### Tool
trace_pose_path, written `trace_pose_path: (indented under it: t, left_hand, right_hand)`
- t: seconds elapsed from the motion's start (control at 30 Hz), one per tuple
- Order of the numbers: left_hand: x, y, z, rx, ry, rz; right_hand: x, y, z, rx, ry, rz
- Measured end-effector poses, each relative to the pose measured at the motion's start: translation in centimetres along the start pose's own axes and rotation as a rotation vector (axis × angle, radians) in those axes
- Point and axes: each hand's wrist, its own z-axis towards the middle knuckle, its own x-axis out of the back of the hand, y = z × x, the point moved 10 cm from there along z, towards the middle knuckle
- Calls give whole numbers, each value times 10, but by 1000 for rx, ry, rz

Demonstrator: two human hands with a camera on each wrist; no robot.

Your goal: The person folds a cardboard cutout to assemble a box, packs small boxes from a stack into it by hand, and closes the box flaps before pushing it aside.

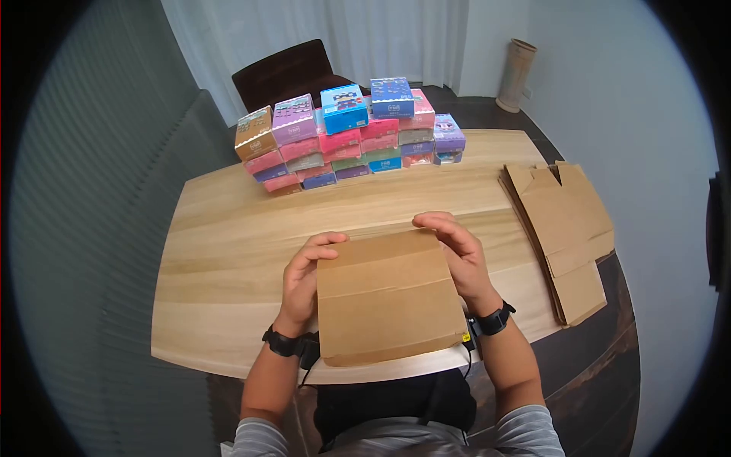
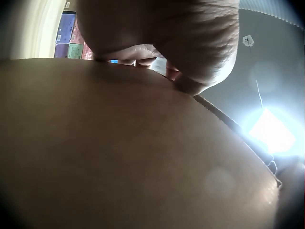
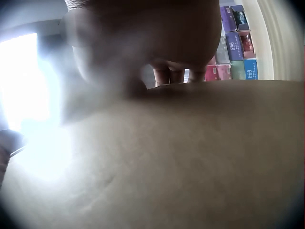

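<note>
A brown cardboard box (image 1: 388, 301), its visible face flat with a crease across it, is held up in front of the body over the near edge of the table. My left hand (image 1: 301, 280) grips its left side, fingers by the upper left corner. On the opposite side my right hand (image 1: 466, 263) holds the upper right corner, fingers bent at the top edge. Both thumbs are hidden behind the box in the head view. In the left wrist view the cardboard (image 2: 119, 143) fills the lower part, and so does the cardboard (image 3: 190, 152) in the right wrist view.
Small colourful boxes (image 1: 350, 141) are stacked in rows at the far side of the wooden table (image 1: 228, 251). Flattened cardboard boxes (image 1: 567, 221) lie piled at the right edge, partly overhanging it. Behind the table stand a dark chair (image 1: 285, 72) and a tall vase (image 1: 516, 76).
</note>
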Motion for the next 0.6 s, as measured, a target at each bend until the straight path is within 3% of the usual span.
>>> trace_pose_path:
  t: [0.2, 0.27, 0.33, 0.5, 0.6]
  left_hand:
    - [-6, 36, -2, -160, -36, 264]
    - [-10, 56, -13, -180, -34, 390]
    - [-15, 75, -29, -183, -42, 582]
    - [-31, 68, -69, -80, 20, 635]
    - [-53, 79, -75, -171, 14, 728]
  right_hand:
    - [7, -14, -8, 49, 2, 155]
    - [13, -39, -8, 79, 6, -266]
    - [16, -65, -29, 119, 32, -342]
    - [-6, -75, -92, 80, 117, -360]
    - [-25, -88, -101, 154, 117, -567]
